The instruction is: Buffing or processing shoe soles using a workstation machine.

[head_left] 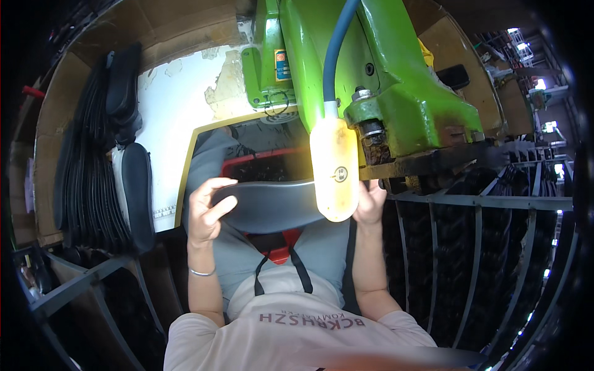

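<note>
A dark grey shoe sole (269, 205) lies crosswise over my lap, its long face turned up. My left hand (209, 209) is closed on its left end, the thumb on the near side and the fingers on the far side. At its right end is my right hand (370, 203), closed; the glowing yellow lamp (335, 167) hides part of it and the end of the sole. Just above the right hand stands the head of a green machine (408, 99), with a rusty dark foot close over the fingers.
To the left, several black soles stand in a packed row (90, 167), with a single sole (137, 195) beside them on a white table top (170, 111). Cardboard walls (167, 28) edge the table. Metal racks (495, 202) holding dark items flank me; a blue cable (337, 55) feeds the lamp.
</note>
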{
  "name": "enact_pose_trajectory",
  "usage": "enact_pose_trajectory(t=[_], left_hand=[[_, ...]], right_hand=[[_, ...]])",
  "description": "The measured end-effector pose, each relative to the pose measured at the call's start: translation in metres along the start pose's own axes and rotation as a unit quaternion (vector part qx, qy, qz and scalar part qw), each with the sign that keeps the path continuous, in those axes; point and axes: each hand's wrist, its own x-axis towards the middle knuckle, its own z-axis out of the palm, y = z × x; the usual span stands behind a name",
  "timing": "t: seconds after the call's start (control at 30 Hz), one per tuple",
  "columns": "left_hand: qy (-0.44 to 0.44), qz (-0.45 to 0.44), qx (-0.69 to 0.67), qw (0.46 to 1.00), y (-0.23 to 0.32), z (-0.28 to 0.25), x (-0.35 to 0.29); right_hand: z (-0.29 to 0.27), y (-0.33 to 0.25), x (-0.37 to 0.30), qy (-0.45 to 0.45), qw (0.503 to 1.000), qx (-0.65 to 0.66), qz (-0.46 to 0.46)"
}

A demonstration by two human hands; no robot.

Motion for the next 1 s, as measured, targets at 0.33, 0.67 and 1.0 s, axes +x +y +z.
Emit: enact_pose_trajectory(t=[0.33, 0.67, 1.0], left_hand=[[-0.145, -0.078, 0.136, 0.977, -0.044, 0.017, -0.046], [-0.096, 0.192, 0.244, 0.946, -0.02, 0.125, 0.011], [0.041, 0.027, -0.062, 0.997, -0.078, 0.116, -0.026]], right_hand=[[0.036, 0.007, -0.007, 0.004, 0.977, 0.156, 0.142], [0.017, -0.005, -0.021, 0.014, 0.999, -0.028, -0.044], [0.028, -0.012, -0.029, -0.071, 0.979, -0.192, -0.018]])
